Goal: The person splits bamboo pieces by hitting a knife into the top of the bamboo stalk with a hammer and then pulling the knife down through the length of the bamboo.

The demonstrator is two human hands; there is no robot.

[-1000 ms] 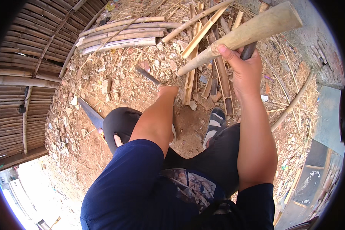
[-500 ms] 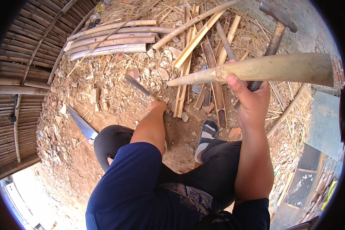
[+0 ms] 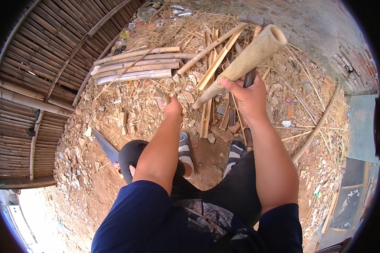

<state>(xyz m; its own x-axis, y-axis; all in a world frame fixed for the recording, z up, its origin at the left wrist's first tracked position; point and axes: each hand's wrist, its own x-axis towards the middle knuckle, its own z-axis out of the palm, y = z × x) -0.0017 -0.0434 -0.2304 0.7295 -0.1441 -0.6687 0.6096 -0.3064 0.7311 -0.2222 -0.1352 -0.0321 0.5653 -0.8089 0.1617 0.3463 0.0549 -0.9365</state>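
My left hand [image 3: 173, 108] is closed round the wooden handle of a knife [image 3: 159, 92], whose blade points away from me and looks short from this angle. In my right hand [image 3: 252, 99] are a thick bamboo tube [image 3: 257, 51] and a hammer [image 3: 250, 77], gripped together. The tube slants up to the right, its hollow end uppermost and its narrower lower end above the split bamboo. Most of the hammer's handle hides behind the tube; its head [image 3: 252, 19] shows beyond.
Split bamboo strips [image 3: 206, 107] lie crossed ahead of me. Several bamboo lengths [image 3: 135, 67] are stacked at the far left. A handsaw [image 3: 104, 144] rests by my left knee. Stones and straw litter the dirt; a slatted bamboo wall [image 3: 38, 55] stands left, a rough wall [image 3: 325, 31] far right.
The bamboo tube and hammer have swung from pointing right to pointing away and up. My left hand has moved forward with the knife, and my view has shifted.
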